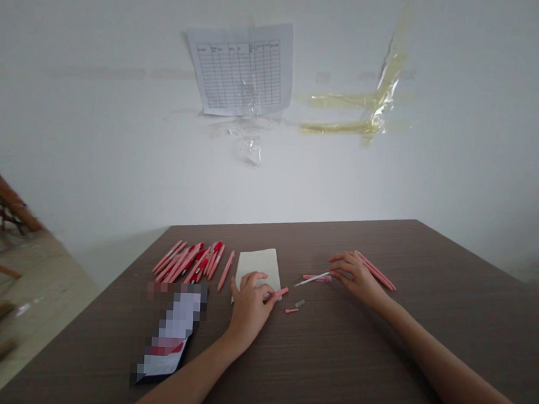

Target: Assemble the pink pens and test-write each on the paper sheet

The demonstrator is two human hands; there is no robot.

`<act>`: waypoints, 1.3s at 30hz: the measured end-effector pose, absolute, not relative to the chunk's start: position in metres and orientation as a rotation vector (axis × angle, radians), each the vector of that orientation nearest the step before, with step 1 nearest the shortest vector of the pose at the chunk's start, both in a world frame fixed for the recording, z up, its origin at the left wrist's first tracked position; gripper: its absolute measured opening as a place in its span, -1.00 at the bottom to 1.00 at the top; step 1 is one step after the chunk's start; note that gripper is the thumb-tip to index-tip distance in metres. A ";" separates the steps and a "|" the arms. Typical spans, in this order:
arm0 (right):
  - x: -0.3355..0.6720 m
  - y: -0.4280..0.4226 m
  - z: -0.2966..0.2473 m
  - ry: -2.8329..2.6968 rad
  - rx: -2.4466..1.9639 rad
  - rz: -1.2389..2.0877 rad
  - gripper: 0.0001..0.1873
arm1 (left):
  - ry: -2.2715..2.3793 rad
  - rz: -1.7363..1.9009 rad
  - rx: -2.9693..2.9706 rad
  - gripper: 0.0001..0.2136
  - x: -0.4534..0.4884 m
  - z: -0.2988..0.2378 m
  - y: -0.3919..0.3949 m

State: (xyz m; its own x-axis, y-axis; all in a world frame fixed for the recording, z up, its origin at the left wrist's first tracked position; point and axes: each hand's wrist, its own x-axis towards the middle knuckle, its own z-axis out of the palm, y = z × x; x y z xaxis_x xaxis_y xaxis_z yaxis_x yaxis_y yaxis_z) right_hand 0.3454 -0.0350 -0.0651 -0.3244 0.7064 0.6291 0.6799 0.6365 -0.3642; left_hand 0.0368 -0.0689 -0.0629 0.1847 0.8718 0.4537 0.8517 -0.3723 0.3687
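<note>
My left hand rests at the lower edge of a cream notepad, its thumb and finger closed on a pink pen barrel. In my right hand a thin white pen refill is pinched by one end, its tip pointing left. Beneath the refill lies a pink pen part. Between the hands, nearer me, are a small pink plunger-like piece and a short clear piece. A single pink pen lies left of the notepad.
A pile of pink and red pens lies at the table's back left. A phone-like flat object, partly pixelated, is in front of it. More pink pens lie beyond my right hand. The brown table meets a white wall.
</note>
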 end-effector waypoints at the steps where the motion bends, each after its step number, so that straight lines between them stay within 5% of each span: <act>1: 0.346 -0.035 -0.065 -2.062 -1.079 0.039 -0.83 | 1.752 0.950 2.389 -0.90 0.036 -0.063 -0.068; 39: 0.324 -0.045 -0.063 -2.061 -0.995 0.176 -0.81 | 1.436 0.984 2.448 -0.93 0.039 -0.058 -0.072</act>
State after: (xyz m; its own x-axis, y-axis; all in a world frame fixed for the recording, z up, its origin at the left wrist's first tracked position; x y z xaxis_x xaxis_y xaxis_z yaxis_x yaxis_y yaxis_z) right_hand 0.3237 -0.0453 -0.0634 -0.3500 0.7046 0.6173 0.5898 0.6777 -0.4392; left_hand 0.0394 -0.0720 -0.0582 0.3312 0.8205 0.4658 0.7307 -0.5354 0.4235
